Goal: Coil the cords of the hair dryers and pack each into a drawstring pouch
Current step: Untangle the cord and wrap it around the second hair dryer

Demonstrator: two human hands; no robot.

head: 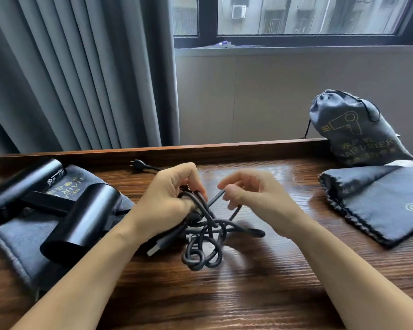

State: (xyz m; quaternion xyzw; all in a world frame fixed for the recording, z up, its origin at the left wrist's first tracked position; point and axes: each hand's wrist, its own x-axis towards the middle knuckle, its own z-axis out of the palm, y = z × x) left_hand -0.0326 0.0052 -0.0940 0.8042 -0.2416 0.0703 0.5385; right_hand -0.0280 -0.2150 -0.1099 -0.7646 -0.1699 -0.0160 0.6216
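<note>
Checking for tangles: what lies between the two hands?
In the head view, a cord strand spans from the left hand to the right hand.

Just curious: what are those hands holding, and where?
Both hold the black cord: the left hand grips its gathered loops, the right hand pinches a loose strand.

On the brown wooden tabletop (260,294), the tangled black rubber cord (205,236) lies mid-table. Left of it, two black cylindrical hair dryers (79,220) rest on a flat grey fabric pouch (17,244); right of it lies a folded grey fabric pouch (386,206), a filled grey drawstring pouch (358,132) behind that.
</note>
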